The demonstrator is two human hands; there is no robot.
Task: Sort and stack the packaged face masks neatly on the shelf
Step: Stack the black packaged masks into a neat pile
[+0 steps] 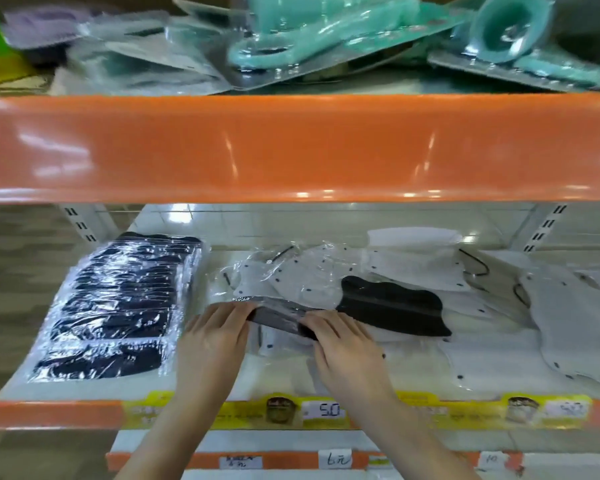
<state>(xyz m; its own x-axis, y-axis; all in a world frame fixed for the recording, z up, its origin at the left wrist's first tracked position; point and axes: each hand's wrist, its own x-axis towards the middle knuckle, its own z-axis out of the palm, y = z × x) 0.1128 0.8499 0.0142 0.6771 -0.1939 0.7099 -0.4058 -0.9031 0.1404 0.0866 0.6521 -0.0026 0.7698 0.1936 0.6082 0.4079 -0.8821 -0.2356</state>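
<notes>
Both my forearms reach up from bottom of frame, palms down. My left hand (212, 336) and right hand (340, 344) hold dark pack (277, 317) between them at frame centre, fingers curled over its two ends; grip grasping pack, low over shelf (66, 386). Black stack (118, 306) at left. Loose black mask (392, 306) just right of pack, white masks (551, 306) scattered at right.
</notes>
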